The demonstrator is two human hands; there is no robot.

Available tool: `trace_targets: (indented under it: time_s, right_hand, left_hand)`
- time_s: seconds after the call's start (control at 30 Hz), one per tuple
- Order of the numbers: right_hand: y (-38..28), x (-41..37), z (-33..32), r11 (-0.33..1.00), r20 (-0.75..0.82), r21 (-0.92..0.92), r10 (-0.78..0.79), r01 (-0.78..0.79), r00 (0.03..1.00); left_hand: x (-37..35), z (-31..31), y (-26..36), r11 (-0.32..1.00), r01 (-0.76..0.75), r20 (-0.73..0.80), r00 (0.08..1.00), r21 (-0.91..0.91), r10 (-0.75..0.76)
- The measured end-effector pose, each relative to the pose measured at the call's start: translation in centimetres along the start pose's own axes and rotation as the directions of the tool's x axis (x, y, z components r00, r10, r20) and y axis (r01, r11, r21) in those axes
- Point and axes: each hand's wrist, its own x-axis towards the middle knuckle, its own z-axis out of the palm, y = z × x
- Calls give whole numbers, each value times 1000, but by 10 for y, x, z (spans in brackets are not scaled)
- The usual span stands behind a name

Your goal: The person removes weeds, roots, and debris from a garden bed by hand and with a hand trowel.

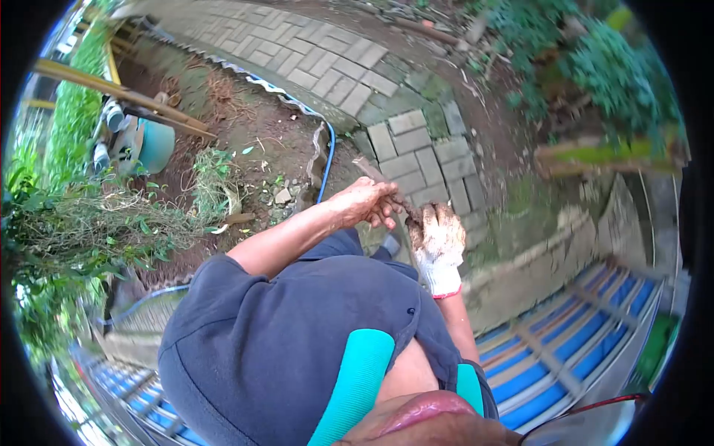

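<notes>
My left hand point(366, 202) is bare and dirty, its fingers curled at a long, thin, mud-brown strip point(368, 168), perhaps a tool or a stick. From beyond my left hand the strip slants down to the right toward my right hand point(439, 232). That hand wears a white knitted glove with a red cuff edge, its fingers caked in brown mud. The gloved fingers bend around the muddy lower end, which they mostly hide. Both hands are close together in front of my body, above the paving.
Paving bricks point(416, 152) form a path ahead. A blue hose point(328, 160) runs along a wavy edging beside a soil bed. To the left stands a teal bucket point(156, 145) near bamboo poles point(141, 98). A low concrete wall point(532, 267) and blue slatted panels point(573, 320) lie right.
</notes>
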Motion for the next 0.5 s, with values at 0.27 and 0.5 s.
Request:
trace_targets:
  time_s: [0.27,0.5]
  right_hand:
    - [49,243,9,930,106,76,-366,360,924]
    - [92,454,12,909,89,253,-362,331,928]
  left_hand:
    - [85,-48,121,962,-207,-259,953,-179,157]
    - [135,-109,260,940,-315,-394,887,-133,241]
